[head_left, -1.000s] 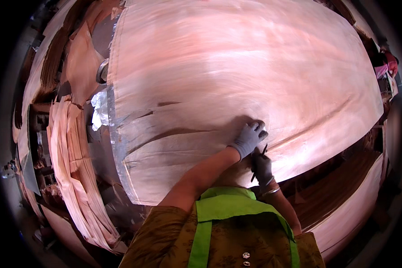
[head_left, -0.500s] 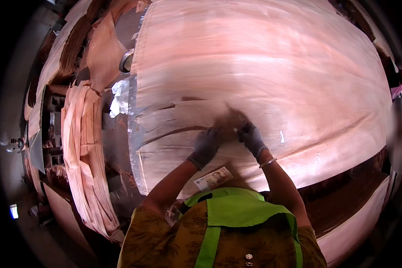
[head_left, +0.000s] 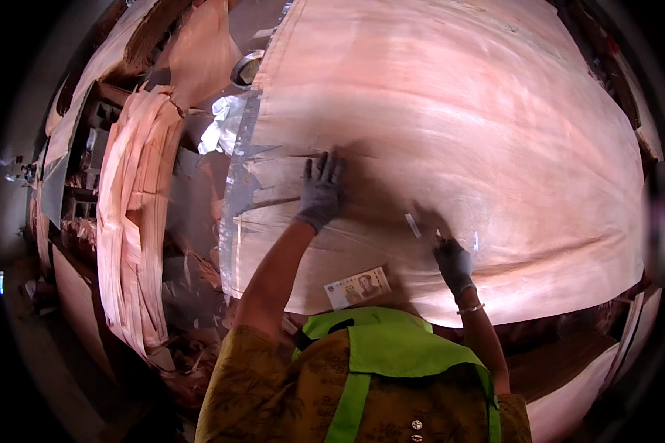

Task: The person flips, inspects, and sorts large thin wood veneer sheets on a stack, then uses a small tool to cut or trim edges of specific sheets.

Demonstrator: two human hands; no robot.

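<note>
A large pinkish wood veneer sheet (head_left: 436,155) spreads out under both hands. My left hand (head_left: 321,192), in a grey glove, lies flat on it with fingers spread, beside narrow splits near the sheet's left edge. My right hand (head_left: 454,264), gloved too, is closed low over the sheet at the right. A small pale tip shows at its fingers; what it belongs to I cannot make out. Up and left of that hand lies a short white strip (head_left: 412,225). A smaller pale strip (head_left: 476,241) is just right of the hand.
Close to my body a banknote (head_left: 357,288) lies on the sheet. Left of the sheet are a crumpled white piece (head_left: 223,124), a round container (head_left: 247,68) and a bundle of veneer strips (head_left: 137,221). More stacked veneer (head_left: 573,395) sits at the lower right.
My hands have parted: the left moved left and away from me and flattened out, the right moved right and nearer. The splits look narrower, and the white strip now lies bare. The view has shifted.
</note>
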